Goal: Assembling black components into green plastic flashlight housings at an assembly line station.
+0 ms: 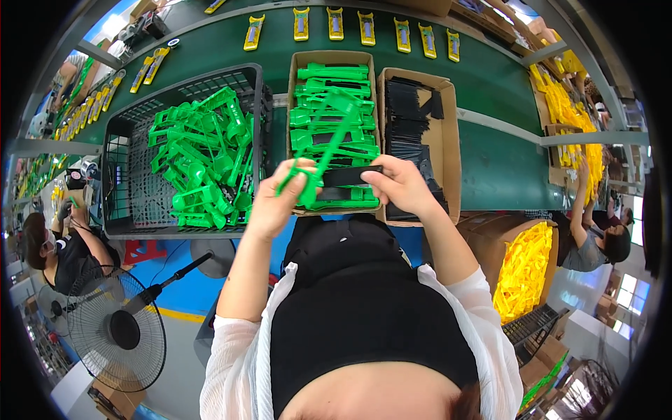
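Observation:
My left hand is closed on a bright green plastic part, a long frame that is blurred by motion and tilts up to the right. Between thumb and fingers my right hand pinches one end of a flat black strip. The strip's other end reaches to the green part at my left hand; whether they touch is hard to tell. Both hands are over the near part of a cardboard box with rows of green parts, several showing black pieces in them.
On the left stands a black crate of loose green parts. A cardboard box of black strips is on the right. Yellow devices line the green table's far side. Yellow parts fill a low box; a fan stands left. Other people work at both sides.

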Tool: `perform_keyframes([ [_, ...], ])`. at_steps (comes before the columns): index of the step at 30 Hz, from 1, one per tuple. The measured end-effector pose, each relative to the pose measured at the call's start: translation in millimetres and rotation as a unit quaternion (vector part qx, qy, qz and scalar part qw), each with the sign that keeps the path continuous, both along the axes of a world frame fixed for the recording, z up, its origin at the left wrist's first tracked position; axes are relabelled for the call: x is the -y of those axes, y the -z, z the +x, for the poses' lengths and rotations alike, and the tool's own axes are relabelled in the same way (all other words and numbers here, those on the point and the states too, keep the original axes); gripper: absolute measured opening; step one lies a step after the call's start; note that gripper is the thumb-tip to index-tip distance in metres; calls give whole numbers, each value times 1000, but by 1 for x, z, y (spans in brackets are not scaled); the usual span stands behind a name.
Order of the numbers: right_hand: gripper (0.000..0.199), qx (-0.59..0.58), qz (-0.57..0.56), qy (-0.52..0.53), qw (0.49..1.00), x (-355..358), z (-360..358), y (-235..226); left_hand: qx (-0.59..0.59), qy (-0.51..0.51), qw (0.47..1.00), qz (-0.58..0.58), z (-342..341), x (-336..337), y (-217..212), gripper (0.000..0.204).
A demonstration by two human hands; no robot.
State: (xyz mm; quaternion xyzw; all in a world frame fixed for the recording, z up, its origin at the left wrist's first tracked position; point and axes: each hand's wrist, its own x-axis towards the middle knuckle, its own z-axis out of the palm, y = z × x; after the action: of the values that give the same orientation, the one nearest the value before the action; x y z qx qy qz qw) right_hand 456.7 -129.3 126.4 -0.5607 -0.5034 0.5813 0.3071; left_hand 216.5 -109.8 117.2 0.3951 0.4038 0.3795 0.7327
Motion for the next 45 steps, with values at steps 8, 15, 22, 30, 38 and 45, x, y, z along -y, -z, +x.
perform_keyframes([
  [8, 21, -73, -56, 6, 996, 8, -3, -8, -145, 103, 984, -2, -19, -16, -13, 20],
  [15, 24, 5, -65, 13, 998, 6, -16, -15, -98, 129, 985, -57, -17, -18, 0, 20],
  [22, 26, 127, -62, 16, 990, 8, -21, -21, -94, 117, 987, -51, -13, -17, 8, 19],
  [30, 40, 356, 74, -58, 930, -1, -19, 22, -106, 111, 987, -50, -6, -19, 25, 15],
  [38, 40, 138, -118, 51, 982, -3, -3, 36, -119, 142, 981, -52, -7, -22, 31, 18],
  [45, 34, 176, -12, 81, 981, 12, -11, 50, -526, 202, 743, 360, 21, -18, 26, 38],
])
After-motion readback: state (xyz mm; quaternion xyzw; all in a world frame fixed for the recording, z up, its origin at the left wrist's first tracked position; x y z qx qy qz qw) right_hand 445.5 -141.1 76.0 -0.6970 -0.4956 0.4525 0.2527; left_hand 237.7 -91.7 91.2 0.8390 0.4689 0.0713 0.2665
